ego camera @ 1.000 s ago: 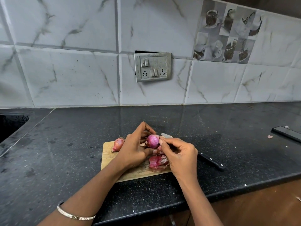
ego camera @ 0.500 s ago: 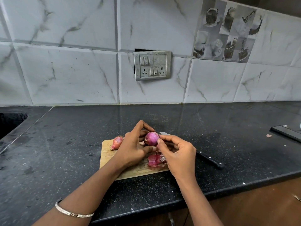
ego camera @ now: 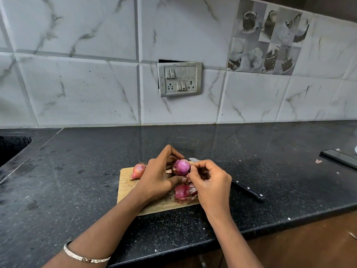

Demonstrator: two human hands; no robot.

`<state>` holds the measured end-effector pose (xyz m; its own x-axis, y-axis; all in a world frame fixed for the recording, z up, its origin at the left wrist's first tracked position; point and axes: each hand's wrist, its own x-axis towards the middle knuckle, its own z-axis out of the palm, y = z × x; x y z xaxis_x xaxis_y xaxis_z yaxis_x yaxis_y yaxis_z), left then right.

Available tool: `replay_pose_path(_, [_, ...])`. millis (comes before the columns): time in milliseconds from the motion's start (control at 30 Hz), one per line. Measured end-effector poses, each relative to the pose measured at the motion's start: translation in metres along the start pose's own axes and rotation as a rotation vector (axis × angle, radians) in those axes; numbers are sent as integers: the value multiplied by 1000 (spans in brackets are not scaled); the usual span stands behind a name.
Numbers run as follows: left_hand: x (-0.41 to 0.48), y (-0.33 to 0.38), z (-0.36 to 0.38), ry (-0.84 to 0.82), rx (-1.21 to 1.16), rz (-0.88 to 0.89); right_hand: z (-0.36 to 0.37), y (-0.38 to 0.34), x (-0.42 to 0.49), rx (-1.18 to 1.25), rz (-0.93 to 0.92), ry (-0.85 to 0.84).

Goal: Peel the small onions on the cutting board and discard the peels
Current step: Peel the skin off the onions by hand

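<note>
Counter [ego camera: 77, 171]: 1.
Board [ego camera: 125, 188]: 1.
Hands (left hand [ego camera: 158, 176], right hand [ego camera: 212, 182]): 2.
Onions [ego camera: 181, 167]: 2; this one is held, the other onion [ego camera: 138, 171] lies on the board.
Peels [ego camera: 185, 192]: 1 heap on the board; 1 loose scrap [ego camera: 318, 161] on the counter.
Knife [ego camera: 249, 192]: 1.
Bracelet [ego camera: 85, 257]: 1.
Switch plate [ego camera: 179, 79]: 1, with 2 sockets.
Picture tile [ego camera: 268, 37]: 1.
Flat dark object [ego camera: 340, 157]: 1; kind cannot be told.
Sink [ego camera: 11, 146]: 1, partly in view.
</note>
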<state>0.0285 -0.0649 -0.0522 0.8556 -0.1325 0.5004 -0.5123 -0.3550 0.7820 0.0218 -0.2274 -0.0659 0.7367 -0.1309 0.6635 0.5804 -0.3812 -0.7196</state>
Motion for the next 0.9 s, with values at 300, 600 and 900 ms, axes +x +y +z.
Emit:
replay_pose_path(300, [2,-5,-1,-42,-66,-26,-4,-1,3,-19,76,51])
replay_pose_path(600, [3,-6,-3,-15,-40,18,-5,-10,1,55,-10,-35])
replay_pose_path(900, [3,-6,-3,-23,-46,9,-4,-4,2,101,20,-37])
